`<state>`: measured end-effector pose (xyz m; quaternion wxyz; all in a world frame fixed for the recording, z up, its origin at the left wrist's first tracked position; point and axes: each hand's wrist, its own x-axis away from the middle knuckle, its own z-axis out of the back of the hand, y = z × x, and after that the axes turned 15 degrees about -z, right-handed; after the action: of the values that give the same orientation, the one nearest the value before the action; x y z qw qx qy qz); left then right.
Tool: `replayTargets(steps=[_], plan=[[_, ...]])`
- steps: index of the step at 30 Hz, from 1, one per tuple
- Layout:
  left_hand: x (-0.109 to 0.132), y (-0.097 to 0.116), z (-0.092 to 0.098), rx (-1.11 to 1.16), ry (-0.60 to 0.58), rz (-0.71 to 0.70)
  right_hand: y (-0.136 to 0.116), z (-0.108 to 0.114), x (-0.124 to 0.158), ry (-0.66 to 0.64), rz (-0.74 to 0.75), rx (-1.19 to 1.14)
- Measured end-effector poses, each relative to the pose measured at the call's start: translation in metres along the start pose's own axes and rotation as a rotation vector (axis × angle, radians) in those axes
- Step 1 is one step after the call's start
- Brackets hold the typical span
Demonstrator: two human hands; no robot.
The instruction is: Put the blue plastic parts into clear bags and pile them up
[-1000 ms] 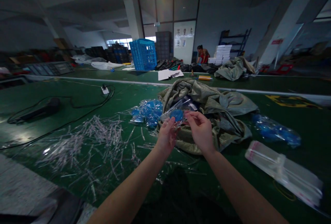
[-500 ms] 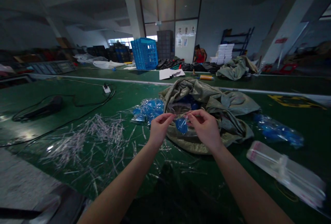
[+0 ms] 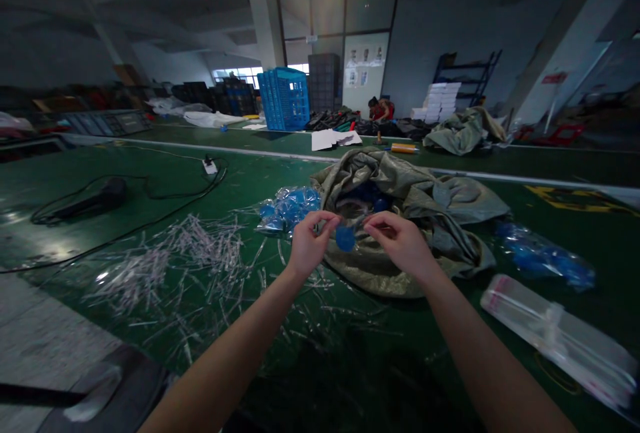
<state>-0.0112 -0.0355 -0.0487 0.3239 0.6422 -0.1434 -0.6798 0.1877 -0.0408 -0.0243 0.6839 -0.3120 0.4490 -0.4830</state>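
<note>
A small clear plastic bag with a round blue piece (image 3: 345,238) in it hangs between my two hands, above the front of an open grey-green woven sack (image 3: 373,273). My left hand (image 3: 310,244) is closed, thumb and forefinger pinching the bag's left side. On the other side my right hand (image 3: 404,244) is also closed in a pinch at the bag's edge; the thin film there is hard to make out. Dark blue pieces (image 3: 381,201) show inside the sack's mouth. Several bagged blue pieces (image 3: 290,208) lie in a pile just beyond my left hand.
Torn clear strips (image 3: 195,253) litter the green table (image 3: 270,166) at left, near a black cable and a power socket (image 3: 209,166). At right lie a bundle of flat clear bags (image 3: 555,333) and a filled bag of blue pieces (image 3: 547,254). A person (image 3: 381,109) bends over farther back.
The blue piece has shifted slightly left, towards my left hand, and my hands have drawn a little apart. The view has turned slightly. The person in the background has bent lower.
</note>
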Motion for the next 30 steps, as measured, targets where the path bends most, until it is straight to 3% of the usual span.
replayTargets(steps=[4,10,17,30], plan=[[0.004,-0.004,-0.002,0.15,0.03,0.076,0.008,-0.004,-0.003,-0.029,-0.039,-0.069],[0.011,-0.018,-0.006,0.586,0.162,0.352,0.027,-0.012,-0.01,-0.059,-0.312,-0.371],[0.014,-0.02,-0.01,0.532,0.204,0.537,0.043,-0.029,-0.012,-0.074,-0.453,-0.559],[0.02,-0.026,-0.01,0.463,0.192,0.639,0.054,-0.041,-0.011,0.014,-0.444,-0.593]])
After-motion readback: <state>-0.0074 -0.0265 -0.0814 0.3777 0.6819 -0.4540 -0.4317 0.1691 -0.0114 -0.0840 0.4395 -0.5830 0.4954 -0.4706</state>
